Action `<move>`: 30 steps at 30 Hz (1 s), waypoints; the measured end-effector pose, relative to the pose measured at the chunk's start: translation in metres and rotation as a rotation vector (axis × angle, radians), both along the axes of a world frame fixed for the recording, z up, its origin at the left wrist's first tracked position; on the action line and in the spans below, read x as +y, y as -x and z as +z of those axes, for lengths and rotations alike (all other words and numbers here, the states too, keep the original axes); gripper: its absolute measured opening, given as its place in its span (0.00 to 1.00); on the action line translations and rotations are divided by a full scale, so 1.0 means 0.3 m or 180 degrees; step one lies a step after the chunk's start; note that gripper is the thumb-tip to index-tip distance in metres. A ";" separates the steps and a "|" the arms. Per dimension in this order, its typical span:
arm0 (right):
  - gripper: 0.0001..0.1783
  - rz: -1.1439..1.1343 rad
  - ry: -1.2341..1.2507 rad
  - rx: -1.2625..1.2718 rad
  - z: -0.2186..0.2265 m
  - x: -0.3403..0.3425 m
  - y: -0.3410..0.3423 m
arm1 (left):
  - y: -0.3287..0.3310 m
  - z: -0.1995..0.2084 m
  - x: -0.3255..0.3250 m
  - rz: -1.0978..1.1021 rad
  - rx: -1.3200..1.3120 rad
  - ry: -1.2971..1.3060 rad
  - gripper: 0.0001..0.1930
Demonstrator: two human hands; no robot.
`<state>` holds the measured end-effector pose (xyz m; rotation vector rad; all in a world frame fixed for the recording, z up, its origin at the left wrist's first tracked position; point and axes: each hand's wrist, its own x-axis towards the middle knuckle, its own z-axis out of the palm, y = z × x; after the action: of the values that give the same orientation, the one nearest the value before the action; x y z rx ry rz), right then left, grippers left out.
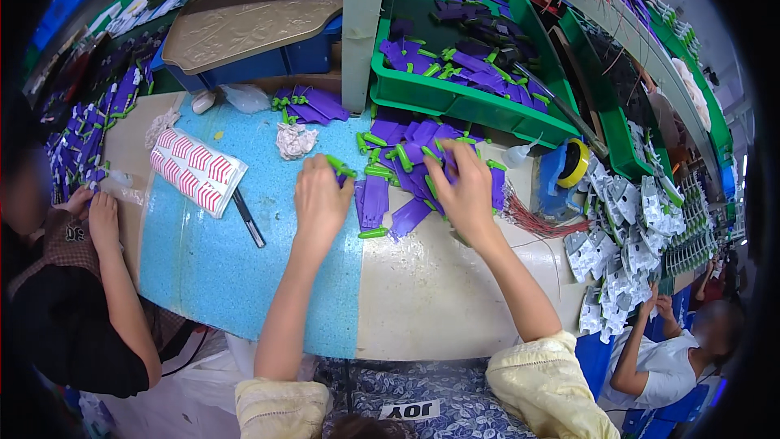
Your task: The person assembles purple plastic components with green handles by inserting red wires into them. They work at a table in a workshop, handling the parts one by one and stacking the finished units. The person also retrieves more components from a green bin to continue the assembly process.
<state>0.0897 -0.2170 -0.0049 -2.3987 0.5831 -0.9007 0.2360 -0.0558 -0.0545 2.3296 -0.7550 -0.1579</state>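
Note:
My left hand (322,199) is closed around a purple piece with a green end (341,167), which sticks out at the fingertips. Most of that piece is hidden by the fingers. To its right, my right hand (465,195) reaches over a loose pile of flat purple plastic pieces with green ends (375,199). Its thumb and fingers are apart and curved, with the tips at the pieces; no held piece shows. A single green-ended piece (372,233) lies at the pile's near edge.
A green bin (479,106) of similar pieces stands behind the pile. Black pen (249,218), striped packet (197,169) and crumpled cloth (295,140) lie left. Yellow tape (574,164), red wires (536,219) and grey plastic parts (621,236) lie right. Co-workers sit on both sides.

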 end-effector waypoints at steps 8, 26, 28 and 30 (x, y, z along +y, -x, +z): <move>0.21 0.0783 -0.0905 0.0323 -0.065 0.250 0.135 | 0.127 -0.026 0.104 0.0333 -0.0009 0.0608 0.18; 0.31 0.1449 0.0249 -0.0298 0.024 0.210 0.182 | 0.381 0.170 0.040 -0.0024 0.1224 0.2298 0.18; 0.31 0.1426 0.0548 -0.0248 0.031 0.196 0.200 | 0.381 0.179 0.052 0.0061 0.1475 0.2182 0.18; 0.31 0.1314 0.0992 -0.0143 0.039 0.194 0.214 | 0.382 0.183 0.053 0.0085 0.1504 0.2064 0.18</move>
<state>0.0254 -0.1588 0.0067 -2.6218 -0.0832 -0.9067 0.1215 -0.0399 0.0003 1.5981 -0.4449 -0.3745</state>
